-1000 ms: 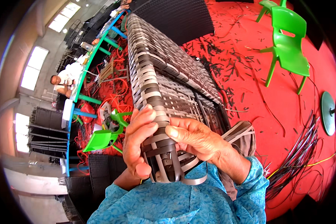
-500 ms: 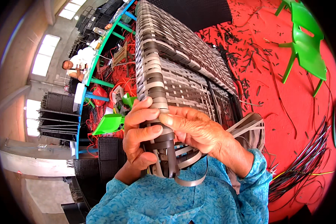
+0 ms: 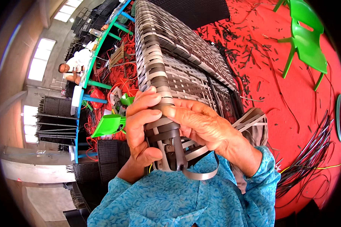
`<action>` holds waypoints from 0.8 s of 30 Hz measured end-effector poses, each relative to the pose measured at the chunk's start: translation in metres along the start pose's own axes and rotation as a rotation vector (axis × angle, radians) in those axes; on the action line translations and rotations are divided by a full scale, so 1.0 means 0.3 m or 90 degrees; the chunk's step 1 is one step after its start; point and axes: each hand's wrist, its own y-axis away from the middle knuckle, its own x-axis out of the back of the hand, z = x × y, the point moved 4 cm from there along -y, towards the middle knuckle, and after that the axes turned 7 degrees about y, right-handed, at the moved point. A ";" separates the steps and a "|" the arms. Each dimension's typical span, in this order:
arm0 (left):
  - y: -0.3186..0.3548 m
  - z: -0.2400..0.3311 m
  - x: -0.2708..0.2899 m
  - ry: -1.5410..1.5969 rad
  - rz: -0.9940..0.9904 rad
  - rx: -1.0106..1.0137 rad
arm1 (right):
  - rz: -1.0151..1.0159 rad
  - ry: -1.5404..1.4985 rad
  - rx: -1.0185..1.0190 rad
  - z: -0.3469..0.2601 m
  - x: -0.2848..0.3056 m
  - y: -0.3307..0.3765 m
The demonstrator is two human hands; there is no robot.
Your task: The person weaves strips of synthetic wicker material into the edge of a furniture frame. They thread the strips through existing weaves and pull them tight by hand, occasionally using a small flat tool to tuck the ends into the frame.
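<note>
A large woven frame of grey and brown flat strips (image 3: 170, 49) stretches away from me. My left hand (image 3: 142, 126) wraps around its near corner post from the left, fingers curled on the weave. From the right, my right hand (image 3: 202, 125) presses its thumb and fingers against the same corner, pinching a grey strip (image 3: 195, 174) whose loose end curls out below. More loose strip ends (image 3: 250, 120) stick out to the right of my wrist. Both sleeves are blue patterned cloth.
The floor is a red mat (image 3: 291, 106) littered with cut strip scraps. A green plastic chair (image 3: 305, 41) stands at the upper right. A bundle of dark strips (image 3: 310, 159) lies at the right. At far left a person (image 3: 74, 64) sits by a blue-framed bench (image 3: 98, 53).
The woven frame and both hands have come closer and slightly higher in view. My left fingers have shifted their hold on the corner; the right hand keeps pressing the strip.
</note>
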 end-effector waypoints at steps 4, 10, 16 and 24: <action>-0.005 -0.002 0.011 -0.030 -0.041 -0.033 | 0.022 0.014 -0.002 0.012 -0.014 0.001; -0.004 0.009 0.006 0.004 -0.044 -0.044 | 0.013 0.156 0.039 -0.012 -0.002 0.034; -0.011 0.032 0.004 -0.008 -0.058 -0.012 | 0.117 0.531 0.184 -0.071 -0.007 0.168; -0.021 0.032 -0.001 0.006 -0.026 0.005 | 0.021 0.383 0.014 -0.054 0.008 0.167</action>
